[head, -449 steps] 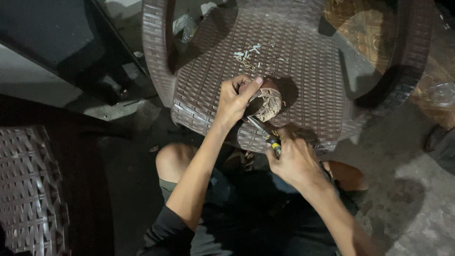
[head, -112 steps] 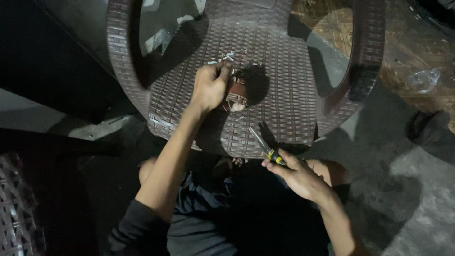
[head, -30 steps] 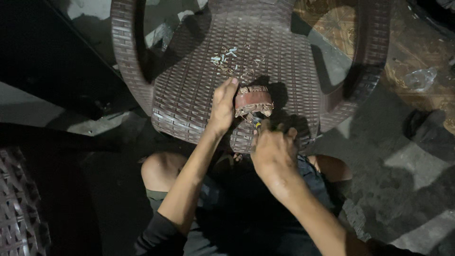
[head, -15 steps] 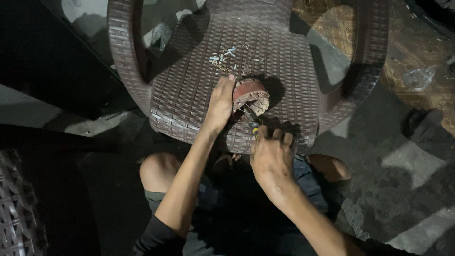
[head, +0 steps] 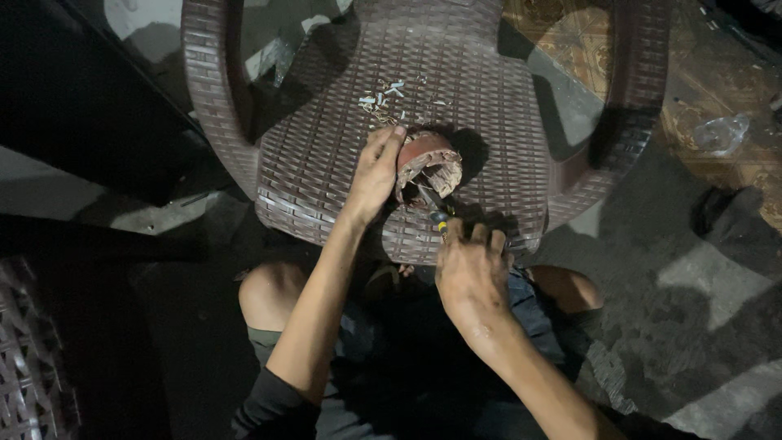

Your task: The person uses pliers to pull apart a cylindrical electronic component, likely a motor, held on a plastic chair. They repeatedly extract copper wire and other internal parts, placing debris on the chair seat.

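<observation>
A round reddish-brown motor part with pale torn windings (head: 428,165) lies on the seat of a brown woven plastic chair (head: 318,155). My left hand (head: 374,173) grips its left side and holds it against the seat. My right hand (head: 470,266) is closed around the handle of a screwdriver (head: 434,207), whose dark shaft points up and left into the open face of the part. My forearms reach up from my crouched knees below the chair's front edge.
Small pale scraps (head: 383,96) lie scattered on the seat behind the part. The chair's armrests (head: 213,98) stand on both sides. A second woven chair edge (head: 28,358) is at the lower left. A clear plastic bag (head: 718,134) lies on the patterned floor at right.
My right hand has shifted slightly up and right, keeping the screwdriver tip in the part. The part has tilted a little under my left hand. Seconds earlier the right hand held the tool away from it.
</observation>
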